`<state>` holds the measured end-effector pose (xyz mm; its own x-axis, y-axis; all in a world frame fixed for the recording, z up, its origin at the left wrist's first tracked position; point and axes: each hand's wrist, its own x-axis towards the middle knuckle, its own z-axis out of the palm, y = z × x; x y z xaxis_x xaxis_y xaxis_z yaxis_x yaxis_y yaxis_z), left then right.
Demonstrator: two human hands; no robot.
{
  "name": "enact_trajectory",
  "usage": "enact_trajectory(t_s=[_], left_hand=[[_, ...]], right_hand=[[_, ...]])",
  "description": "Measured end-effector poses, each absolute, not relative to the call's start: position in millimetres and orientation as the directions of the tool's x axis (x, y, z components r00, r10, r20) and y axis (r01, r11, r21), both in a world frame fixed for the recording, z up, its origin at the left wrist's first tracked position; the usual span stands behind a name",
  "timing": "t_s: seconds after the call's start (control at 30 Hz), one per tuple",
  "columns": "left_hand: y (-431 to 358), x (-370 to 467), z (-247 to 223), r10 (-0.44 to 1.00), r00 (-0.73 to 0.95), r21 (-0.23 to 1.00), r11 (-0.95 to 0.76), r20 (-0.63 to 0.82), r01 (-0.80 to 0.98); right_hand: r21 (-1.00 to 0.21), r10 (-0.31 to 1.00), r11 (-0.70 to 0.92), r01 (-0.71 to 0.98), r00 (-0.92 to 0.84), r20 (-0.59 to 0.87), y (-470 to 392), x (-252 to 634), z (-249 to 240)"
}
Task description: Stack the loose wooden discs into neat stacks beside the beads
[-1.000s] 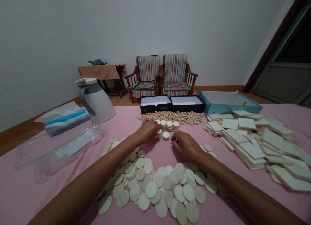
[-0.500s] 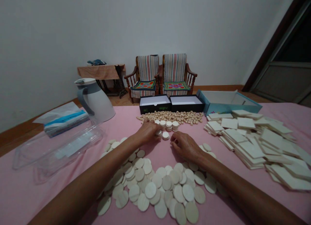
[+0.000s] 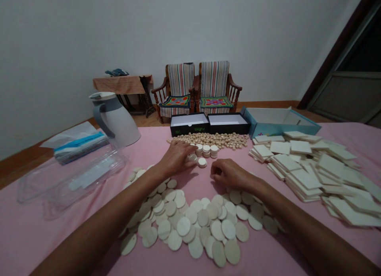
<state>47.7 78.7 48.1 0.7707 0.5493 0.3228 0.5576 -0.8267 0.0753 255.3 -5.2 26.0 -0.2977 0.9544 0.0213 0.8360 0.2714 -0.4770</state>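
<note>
the cloth point(image 3: 197, 180) is pink, the chair covers point(image 3: 214, 83) striped.

You have pale, round wooden discs stacked flat on the pink cloth. The left stack point(image 3: 192, 158) is between the thumb and fingers of your left hand point(image 3: 177, 157), partly hidden by them; you can't clearly see whether they touch it. Just beside it, towards your right, a short stack point(image 3: 202, 162) lies apart from your fingers, its round top facing up. Right behind these, you have a row of taller stacks point(image 3: 206, 150), upright and close together, their edges slightly uneven; its left end is partly covered by your left hand.
</note>
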Motion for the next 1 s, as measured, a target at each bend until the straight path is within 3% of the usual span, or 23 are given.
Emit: enact_trajectory(t_s=[0.1, 0.17, 0.27, 0.47, 0.7, 0.83, 1.0], left_hand=[[51, 36, 48, 0.569, 0.705, 0.247, -0.821, 0.424, 0.514], [29, 30, 43, 0.6, 0.685, 0.342, -0.799, 0.413, 0.494], [2, 22, 33, 0.625, 0.675, 0.389, -0.778, 0.393, 0.493], [-10, 14, 12, 0.634, 0.662, 0.367, -0.772, 0.398, 0.519], [-8, 9, 7, 0.598, 0.673, 0.32, -0.801, 0.434, 0.506], [-10, 8, 4, 0.58, 0.678, 0.29, -0.814, 0.451, 0.503], [-10, 6, 0, 0.573, 0.672, 0.285, -0.818, 0.469, 0.499]], right_hand=[[-0.574, 0.837, 0.314, 0.756, -0.506, -0.208, -15, 265, 44], [-0.579, 0.797, 0.334, 0.743, -0.551, -0.247, -23, 268, 50], [-0.537, 0.796, 0.39, 0.748, -0.567, -0.211, -34, 265, 47], [-0.496, 0.84, 0.427, 0.756, -0.535, -0.093, -35, 262, 31], [-0.438, 0.924, 0.382, 0.813, -0.331, 0.192, -16, 277, 18], [-0.39, 0.97, 0.239, 0.889, -0.203, 0.132, -19, 268, 11], [-0.363, 0.967, 0.249, 0.898, -0.25, 0.047, -23, 261, 2]])
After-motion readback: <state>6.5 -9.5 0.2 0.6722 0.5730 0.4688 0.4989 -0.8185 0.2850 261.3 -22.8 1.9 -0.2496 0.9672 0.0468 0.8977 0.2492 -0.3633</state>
